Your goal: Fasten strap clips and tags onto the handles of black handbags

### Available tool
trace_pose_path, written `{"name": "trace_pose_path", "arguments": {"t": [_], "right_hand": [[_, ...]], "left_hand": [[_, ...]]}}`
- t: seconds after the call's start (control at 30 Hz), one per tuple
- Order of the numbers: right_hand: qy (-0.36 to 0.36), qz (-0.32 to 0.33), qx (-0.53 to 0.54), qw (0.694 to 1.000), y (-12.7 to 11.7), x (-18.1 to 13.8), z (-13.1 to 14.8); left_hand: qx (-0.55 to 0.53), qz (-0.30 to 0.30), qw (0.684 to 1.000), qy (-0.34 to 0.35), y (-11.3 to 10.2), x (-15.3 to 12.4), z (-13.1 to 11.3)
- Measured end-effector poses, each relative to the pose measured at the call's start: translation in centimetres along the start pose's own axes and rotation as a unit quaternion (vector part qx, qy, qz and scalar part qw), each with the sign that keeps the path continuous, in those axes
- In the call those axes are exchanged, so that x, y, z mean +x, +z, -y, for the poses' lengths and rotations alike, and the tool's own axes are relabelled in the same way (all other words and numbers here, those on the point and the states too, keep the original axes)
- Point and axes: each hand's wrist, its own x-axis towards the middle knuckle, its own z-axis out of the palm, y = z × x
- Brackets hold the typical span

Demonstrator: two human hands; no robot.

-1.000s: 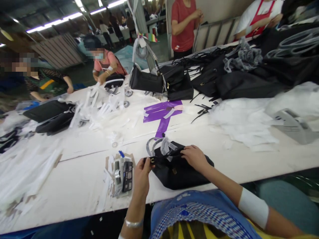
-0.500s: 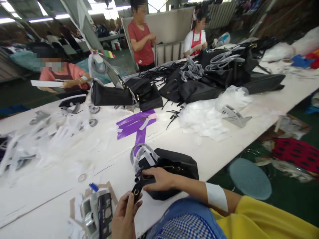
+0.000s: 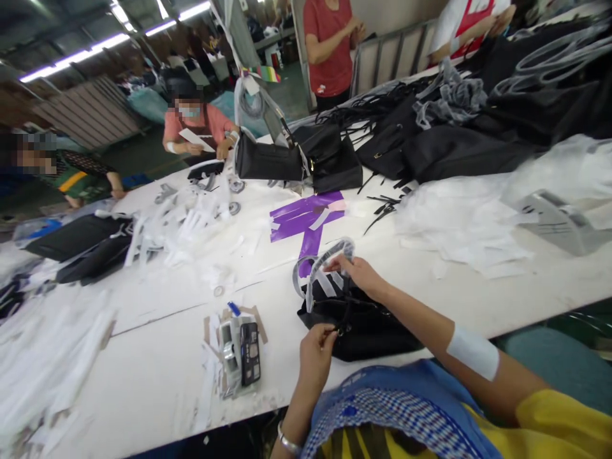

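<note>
A black handbag (image 3: pixel 382 338) lies on the table right in front of me. Its handles (image 3: pixel 315 274) are wrapped in greyish clear film, and pale strips of tape (image 3: pixel 326 284) show beside them. My left hand (image 3: pixel 318 350) is closed in a pinch at the bag's near left side, on a thin black strap (image 3: pixel 345 315) next to a small metal fitting. Over the top of the bag, my right hand (image 3: pixel 358 275) has its fingers closed at a wrapped handle; the exact grip is partly hidden.
A tape dispenser (image 3: pixel 229 350) and a black packet (image 3: pixel 250 354) lie to the left. Purple tape strips (image 3: pixel 306 220) stick to the table beyond. Black bags (image 3: pixel 270 159) and white foam sheets (image 3: pixel 459 210) lie farther back. Co-workers (image 3: pixel 198 127) are across the table.
My right hand has moved from the strap up to the wrapped handles. My left hand has moved in against the bag with the strap. The view has swung left.
</note>
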Motion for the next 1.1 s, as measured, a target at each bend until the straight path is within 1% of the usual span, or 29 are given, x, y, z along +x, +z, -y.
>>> {"name": "trace_pose_path", "arguments": {"t": [0.03,0.1,0.17,0.23,0.27,0.3,0.37,0.4,0.47,0.5,0.57,0.63,0.67,0.73,0.83,0.9,0.97,1.0,1.03,1.1], "right_hand": [[0.000,-0.023,0.043,0.999,-0.6,0.9,0.0],[0.014,-0.068,0.120,0.990,-1.7,2.6,-0.2],[0.048,-0.095,0.159,0.981,-2.7,3.7,-0.8],[0.076,-0.086,0.161,0.980,-3.5,4.1,-1.4],[0.086,-0.073,0.141,0.984,-3.7,3.8,-1.6],[0.093,-0.060,0.099,0.989,-3.9,3.4,-1.7],[0.083,-0.037,-0.052,0.994,-4.0,1.7,-1.7],[0.061,-0.033,-0.146,0.987,-3.9,0.5,-1.6],[-0.024,-0.021,-0.307,0.951,-3.7,-2.4,-1.6],[-0.075,0.000,-0.360,0.930,-3.5,-4.0,-1.7],[-0.161,0.075,-0.424,0.888,-3.2,-6.8,-2.2],[-0.215,0.159,-0.476,0.838,-2.8,-8.8,-3.2],[-0.229,0.186,-0.503,0.812,-2.7,-9.2,-3.9],[-0.241,0.198,-0.551,0.774,-2.8,-9.1,-5.4],[-0.270,0.193,-0.576,0.747,-3.9,-7.0,-7.0],[-0.303,0.199,-0.570,0.737,-5.0,-5.2,-7.1],[-0.317,0.207,-0.556,0.740,-5.9,-3.4,-6.5],[-0.312,0.217,-0.543,0.749,-6.4,-2.7,-6.0],[-0.298,0.235,-0.521,0.765,-6.9,-2.1,-5.5],[-0.254,0.274,-0.453,0.809,-8.3,-1.1,-4.6]], "left_hand": [[0.008,0.018,1.000,-0.015,0.8,0.0,1.2],[-0.016,0.061,0.996,-0.058,2.3,-0.1,3.7],[-0.021,0.065,0.996,-0.064,3.2,-0.2,5.6],[-0.014,0.058,0.997,-0.047,3.4,0.0,6.5],[-0.018,0.063,0.997,-0.042,3.2,0.1,6.5],[-0.033,0.075,0.996,-0.042,2.9,0.3,6.3],[-0.085,0.102,0.989,-0.060,2.3,0.6,5.5],[-0.119,0.115,0.984,-0.072,2.0,0.6,5.0],[-0.196,0.150,0.964,-0.096,1.8,0.6,3.9],[-0.231,0.171,0.952,-0.106,1.8,0.5,3.3],[-0.278,0.209,0.930,-0.120,2.1,0.1,2.5],[-0.272,0.222,0.928,-0.122,2.6,-0.2,2.1],[-0.255,0.221,0.933,-0.122,2.9,-0.3,2.1],[-0.226,0.217,0.942,-0.122,3.4,-0.4,2.1],[-0.228,0.205,0.943,-0.134,3.6,-0.3,1.4],[-0.231,0.180,0.946,-0.140,3.6,-0.1,0.4],[-0.245,0.146,0.947,-0.150,4.0,0.1,-0.8],[-0.261,0.132,0.944,-0.154,4.4,0.3,-1.4],[-0.282,0.122,0.938,-0.160,5.0,0.4,-1.8],[-0.317,0.108,0.925,-0.180,6.4,0.7,-2.4]]}}
